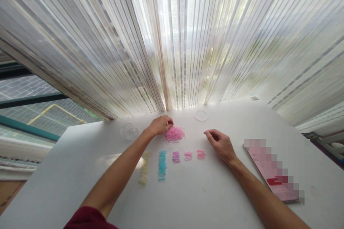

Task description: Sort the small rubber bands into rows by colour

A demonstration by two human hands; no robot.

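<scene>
My left hand (160,125) is at the left edge of a loose pile of small pink, loop-like pieces that resemble elastic bands (175,134). Its fingers are pinched, and whatever lies between them is too small to see. To the right of the pile, my right hand (220,146) hovers over the table, thumb and forefinger curled together; anything in them cannot be made out. Nearer to me lie sorted rows: pale yellow pieces (144,170), blue pieces (162,165), purple pieces (175,157), pink pieces (188,156) and coral-pink pieces (201,154).
Clear round dishes or lids (129,131) stand left of my left arm, and another clear disc (201,115) sits at the back. A pink flat booklet or box (271,171), partly blurred, lies at right. Striped curtains (185,43) hang behind the white table (199,200).
</scene>
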